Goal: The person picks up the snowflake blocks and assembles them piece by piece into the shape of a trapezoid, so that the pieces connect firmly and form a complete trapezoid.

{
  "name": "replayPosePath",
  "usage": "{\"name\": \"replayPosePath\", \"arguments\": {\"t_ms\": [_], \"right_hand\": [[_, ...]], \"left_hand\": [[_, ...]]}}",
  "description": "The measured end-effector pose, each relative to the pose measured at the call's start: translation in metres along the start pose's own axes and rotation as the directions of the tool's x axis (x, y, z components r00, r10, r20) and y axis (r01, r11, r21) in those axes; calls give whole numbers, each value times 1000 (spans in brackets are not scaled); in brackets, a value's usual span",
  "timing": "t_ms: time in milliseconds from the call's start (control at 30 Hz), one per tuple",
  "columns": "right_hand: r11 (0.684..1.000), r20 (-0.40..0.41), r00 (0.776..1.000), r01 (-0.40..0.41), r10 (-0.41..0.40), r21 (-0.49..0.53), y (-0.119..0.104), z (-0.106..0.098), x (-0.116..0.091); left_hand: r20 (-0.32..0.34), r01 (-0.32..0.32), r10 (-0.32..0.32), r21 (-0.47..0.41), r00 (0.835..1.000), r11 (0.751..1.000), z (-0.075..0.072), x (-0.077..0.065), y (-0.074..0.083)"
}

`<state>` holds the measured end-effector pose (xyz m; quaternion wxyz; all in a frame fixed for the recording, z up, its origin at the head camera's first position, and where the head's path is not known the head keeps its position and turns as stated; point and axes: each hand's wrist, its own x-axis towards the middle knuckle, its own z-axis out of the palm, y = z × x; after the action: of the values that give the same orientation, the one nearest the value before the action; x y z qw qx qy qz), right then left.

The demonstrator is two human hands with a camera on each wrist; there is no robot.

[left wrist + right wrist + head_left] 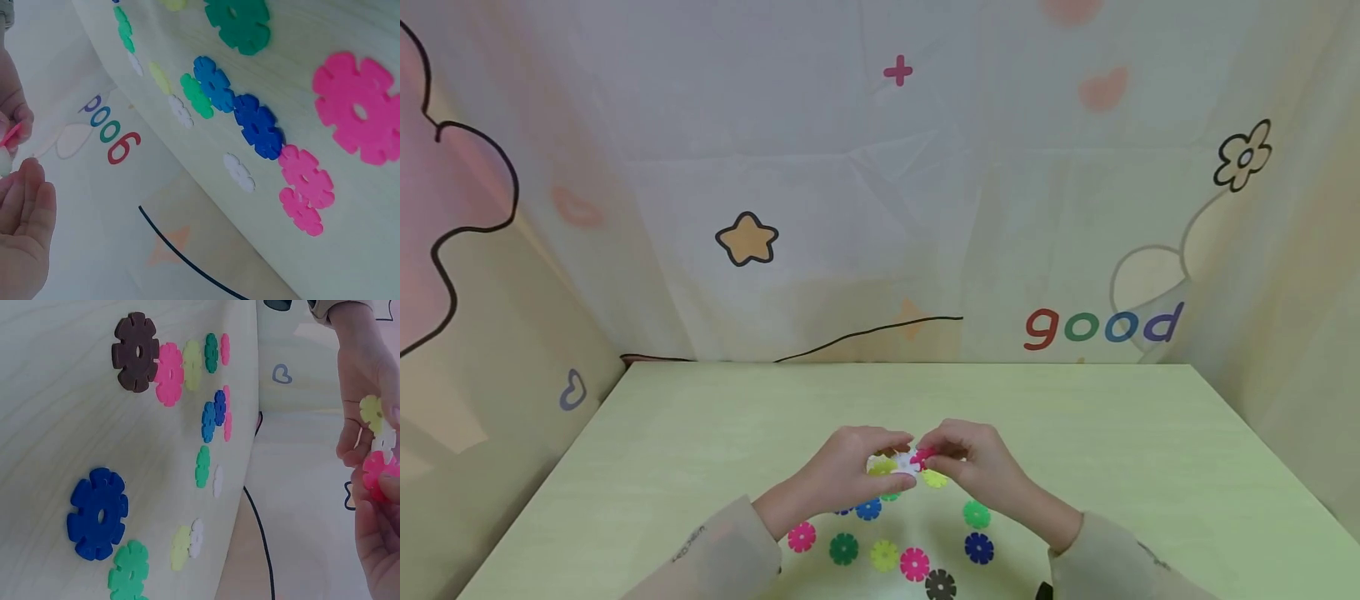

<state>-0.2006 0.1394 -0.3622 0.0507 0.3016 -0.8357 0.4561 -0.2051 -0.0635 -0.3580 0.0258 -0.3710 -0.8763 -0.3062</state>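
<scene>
My left hand (850,462) and right hand (981,457) meet above the table. Between them is a short chain of notched plastic flower discs: a yellow disc (371,412), a white disc (384,444) and a pink disc (377,478). The left hand holds the yellow end between thumb and fingers, its fingers partly hiding that disc in the head view. With thumb and forefinger the right hand pinches the pink disc, which sits against the white disc's edge. How deep their notches fit together cannot be made out.
Loose flower discs lie flat on the pale table (700,417) below the hands. Among them are a brown disc (135,352), a dark blue disc (979,548), a dark green disc (844,549) and a pink one (802,537). A printed cloth (820,183) hangs behind the table.
</scene>
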Motion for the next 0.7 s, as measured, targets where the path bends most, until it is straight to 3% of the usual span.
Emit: {"name": "replayPosePath", "arguments": {"t_ms": [167,300,400,533,700], "right_hand": [[999,23,999,-37,36,38,5,1,4],[986,106,985,-142,133,82,13,-3,9],[963,186,955,-251,230,98,26,-7,15],[925,265,897,-377,353,46,49,-9,21],[879,282,839,-475,466,-41,72,0,23]], "left_hand": [[16,2,-1,-24,1000,1000,1,2,-2],[54,38,-38,-9,998,999,1,2,-8],[82,84,-82,-9,993,996,0,2,-17],[104,129,-121,-74,987,989,-1,0,-28],[120,150,-135,-131,984,980,-1,-2,-38]]}}
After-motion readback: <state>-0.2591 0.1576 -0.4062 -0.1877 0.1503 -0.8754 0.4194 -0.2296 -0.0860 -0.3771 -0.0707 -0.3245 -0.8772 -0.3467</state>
